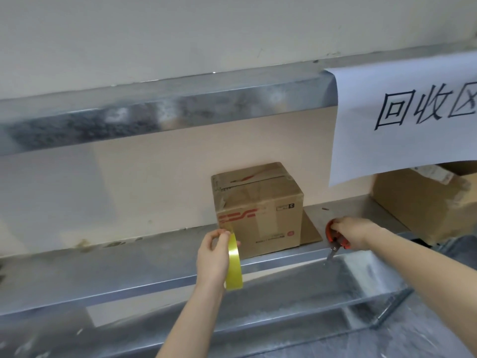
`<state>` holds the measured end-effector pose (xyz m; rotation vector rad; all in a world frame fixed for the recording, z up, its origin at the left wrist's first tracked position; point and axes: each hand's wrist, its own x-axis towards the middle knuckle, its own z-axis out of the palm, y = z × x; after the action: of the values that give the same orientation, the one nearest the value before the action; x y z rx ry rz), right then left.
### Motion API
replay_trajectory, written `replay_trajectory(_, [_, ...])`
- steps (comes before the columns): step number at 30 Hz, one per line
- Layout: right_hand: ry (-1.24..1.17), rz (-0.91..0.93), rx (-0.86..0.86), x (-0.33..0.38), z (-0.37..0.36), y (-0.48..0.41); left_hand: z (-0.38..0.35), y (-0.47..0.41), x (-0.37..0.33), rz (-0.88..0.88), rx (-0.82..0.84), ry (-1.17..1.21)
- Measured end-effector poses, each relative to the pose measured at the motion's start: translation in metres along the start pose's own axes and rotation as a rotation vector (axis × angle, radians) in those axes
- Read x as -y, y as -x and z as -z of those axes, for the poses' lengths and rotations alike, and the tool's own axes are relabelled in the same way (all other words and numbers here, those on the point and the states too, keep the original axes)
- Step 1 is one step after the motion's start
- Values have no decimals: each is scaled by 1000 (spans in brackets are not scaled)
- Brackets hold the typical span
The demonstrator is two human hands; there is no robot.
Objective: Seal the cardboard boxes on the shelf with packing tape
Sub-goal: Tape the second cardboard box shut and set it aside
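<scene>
A small cardboard box (pixel 258 205) with red print stands on the metal shelf (pixel 129 257), its top flaps closed with a dark slit along the seam. My left hand (pixel 211 257) grips a yellow tape roll (pixel 234 262) just in front of the box's lower left corner. A short strip of tape runs from the roll up toward the box front. My right hand (pixel 353 232) holds orange-handled scissors (pixel 335 241) at the shelf's front edge, right of the box, blades pointing down.
A flat cardboard sheet (pixel 311 232) lies under and right of the box. A larger box (pixel 423 200) stands at the right, partly behind a hanging paper sign (pixel 402 120). An upper shelf (pixel 165 109) overhangs the box. A lower shelf (pixel 284 301) sits below.
</scene>
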<state>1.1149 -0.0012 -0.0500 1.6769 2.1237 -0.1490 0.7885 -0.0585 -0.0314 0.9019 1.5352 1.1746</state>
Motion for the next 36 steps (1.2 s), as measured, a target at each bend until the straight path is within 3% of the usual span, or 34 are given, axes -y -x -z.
replay_trajectory(2, [-42, -28, -47, 0, -7, 5, 1, 1, -2, 11, 14, 8])
replay_trajectory(6, [159, -38, -128, -3, -11, 13, 1, -2, -1, 7, -7, -4])
replay_trajectory(12, [-37, -99, -202, -25, 22, 72, -3, 3, -2, -16, -13, -16])
replay_trajectory(18, [-222, -8, -330, 30, 72, 101, -6, 6, 6, -2, -18, 10])
replay_trajectory(21, [-277, 57, -219, 77, 105, 114, -5, 19, 1, -15, -30, 57])
replay_trajectory(27, [-164, -16, 30, 149, 162, 110, -6, 31, -2, -54, 22, 153])
replay_trajectory(36, [-151, -134, 333, 195, 214, 84, -9, 34, -4, -76, 51, 105])
